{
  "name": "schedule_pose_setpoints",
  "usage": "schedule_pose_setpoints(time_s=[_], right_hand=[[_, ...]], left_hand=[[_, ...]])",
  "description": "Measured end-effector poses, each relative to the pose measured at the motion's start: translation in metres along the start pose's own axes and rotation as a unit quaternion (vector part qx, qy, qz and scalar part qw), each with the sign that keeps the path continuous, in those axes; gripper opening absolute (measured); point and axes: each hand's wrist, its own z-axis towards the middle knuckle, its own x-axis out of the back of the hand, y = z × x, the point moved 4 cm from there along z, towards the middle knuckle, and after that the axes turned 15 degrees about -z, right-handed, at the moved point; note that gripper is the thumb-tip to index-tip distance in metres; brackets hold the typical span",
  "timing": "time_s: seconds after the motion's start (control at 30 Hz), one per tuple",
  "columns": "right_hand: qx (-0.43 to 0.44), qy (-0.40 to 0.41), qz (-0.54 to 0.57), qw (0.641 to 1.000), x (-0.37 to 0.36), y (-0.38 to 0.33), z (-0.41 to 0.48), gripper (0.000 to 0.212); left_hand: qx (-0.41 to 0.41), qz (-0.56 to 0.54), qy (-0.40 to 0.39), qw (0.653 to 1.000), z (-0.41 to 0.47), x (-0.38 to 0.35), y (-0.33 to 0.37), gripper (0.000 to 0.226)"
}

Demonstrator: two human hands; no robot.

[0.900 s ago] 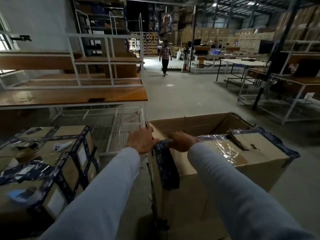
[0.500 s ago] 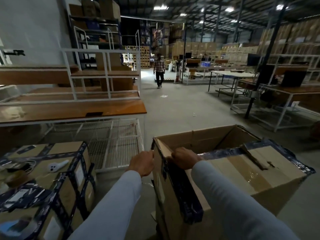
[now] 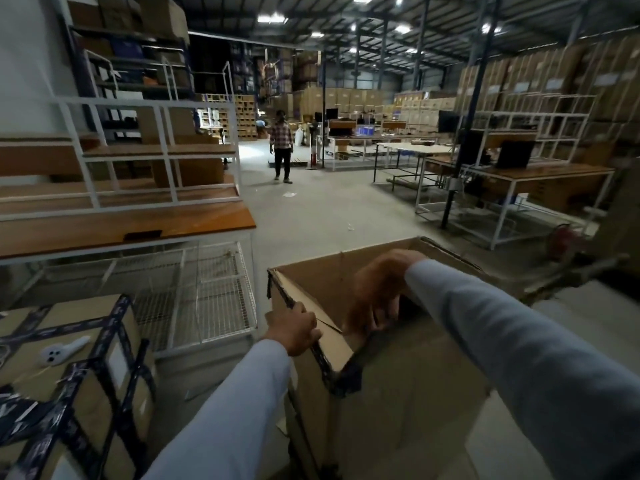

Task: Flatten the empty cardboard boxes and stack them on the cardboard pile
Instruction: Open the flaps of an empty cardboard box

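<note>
The open cardboard box (image 3: 398,382) stands at the lower centre of the frame. The left hand (image 3: 292,332) grips its near left rim, fingers curled over the edge. The right hand (image 3: 377,289) hangs over the opening, fingers bent down at a flap; it is too blurred to tell whether they grip it.

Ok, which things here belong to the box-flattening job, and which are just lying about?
Job: open cardboard box; left hand gripping its rim; right hand over its opening.
Lying about: taped boxes; white device on them; wooden workbench; distant person.
</note>
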Motion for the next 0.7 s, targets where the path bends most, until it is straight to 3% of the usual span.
schedule_pose_setpoints(time_s=[0.1,0.17,0.27,0.43,0.57,0.7], right_hand=[[0.022,-0.067,-0.020,0.997,-0.056,0.008,0.000,0.065],[0.050,-0.062,-0.055,0.995,-0.094,0.000,-0.020,0.058],[0.080,0.069,-0.115,0.988,-0.133,-0.008,-0.035,0.047],[0.045,0.307,-0.116,0.943,-0.176,0.001,-0.010,0.059],[0.037,0.373,-0.026,0.927,-0.200,-0.004,0.005,0.049],[0.027,0.415,-0.010,0.909,-0.227,-0.014,0.015,0.036]], left_hand=[[0.013,0.016,-0.011,1.000,-0.008,-0.013,0.004,0.046],[0.027,0.009,-0.025,0.999,-0.014,-0.025,0.015,0.048],[0.028,0.060,-0.029,0.997,-0.023,-0.047,0.032,0.047],[-0.018,0.218,0.003,0.976,-0.048,-0.057,0.050,0.038],[-0.063,0.218,-0.025,0.974,-0.058,-0.056,0.058,0.037],[-0.029,0.114,-0.110,0.987,-0.050,-0.061,0.062,0.049]])
